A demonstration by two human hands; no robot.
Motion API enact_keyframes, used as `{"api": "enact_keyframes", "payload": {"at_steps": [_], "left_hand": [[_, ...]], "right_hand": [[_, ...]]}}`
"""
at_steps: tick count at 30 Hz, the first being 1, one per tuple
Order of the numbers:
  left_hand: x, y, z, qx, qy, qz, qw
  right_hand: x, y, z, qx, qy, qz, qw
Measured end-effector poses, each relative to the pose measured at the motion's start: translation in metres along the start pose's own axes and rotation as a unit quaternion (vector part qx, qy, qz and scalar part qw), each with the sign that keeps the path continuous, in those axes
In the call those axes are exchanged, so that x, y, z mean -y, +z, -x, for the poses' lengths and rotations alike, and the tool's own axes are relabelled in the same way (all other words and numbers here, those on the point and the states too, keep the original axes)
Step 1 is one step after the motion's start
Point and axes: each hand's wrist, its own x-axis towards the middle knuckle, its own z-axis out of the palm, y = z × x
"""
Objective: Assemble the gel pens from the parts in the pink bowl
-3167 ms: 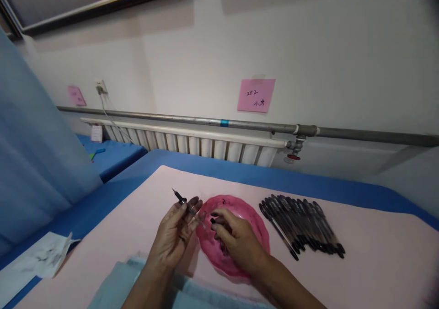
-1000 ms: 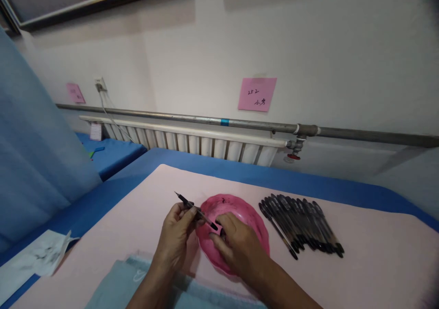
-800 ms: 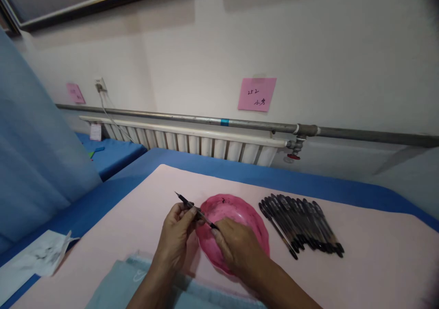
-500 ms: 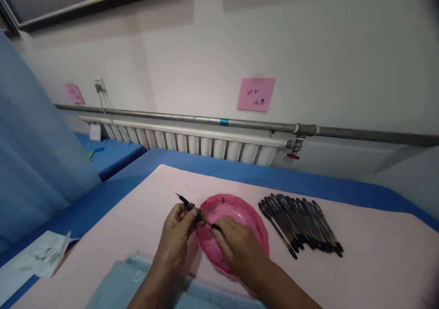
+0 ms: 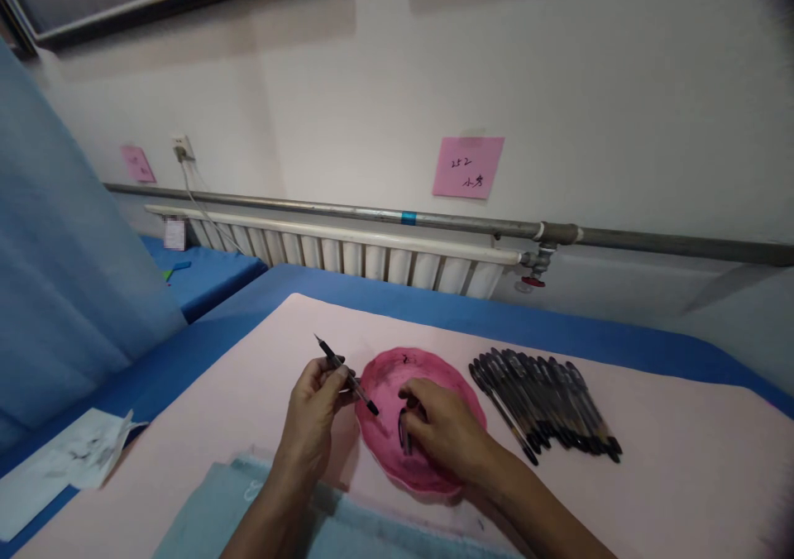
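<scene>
My left hand point(image 5: 315, 406) is closed around a gel pen point(image 5: 351, 379) with a clear barrel. Its bare writing tip points up and to the left, and its black rear end reaches over the rim of a pink scalloped plate point(image 5: 385, 460). Over that plate, my right hand point(image 5: 443, 427) has its fingers bent in a pinch. A black pen cap point(image 5: 405, 433) with a clip shows under its thumb and fingertips. Dark ink-like marks stain the plate. Many capped black pens point(image 5: 539, 402) lie side by side in a row to the right of the plate.
A light blue cloth point(image 5: 217, 509) lies at the front edge of the pink mat point(image 5: 682, 460). Stained white paper point(image 5: 68, 460) rests at the left, beside a blue curtain point(image 5: 68, 236). Behind the blue table stand a radiator point(image 5: 347, 253) and a pipe with a red valve point(image 5: 533, 281).
My right hand has let go of the pen's rear end and moved right and down over the plate, where a black cap now shows at its fingers. My left hand still holds the pen.
</scene>
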Motion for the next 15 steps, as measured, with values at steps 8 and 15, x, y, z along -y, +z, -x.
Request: {"api": "enact_keyframes", "payload": {"at_steps": [8, 15], "left_hand": [[-0.002, 0.006, 0.009, 0.037, -0.036, -0.046, 0.998], [0.001, 0.013, 0.02, 0.144, -0.083, -0.088, 0.982]], "right_hand": [[-0.008, 0.015, 0.005, 0.031, 0.007, 0.019, 0.999], [0.003, -0.018, -0.012, -0.145, 0.127, -0.451, 0.871]]}}
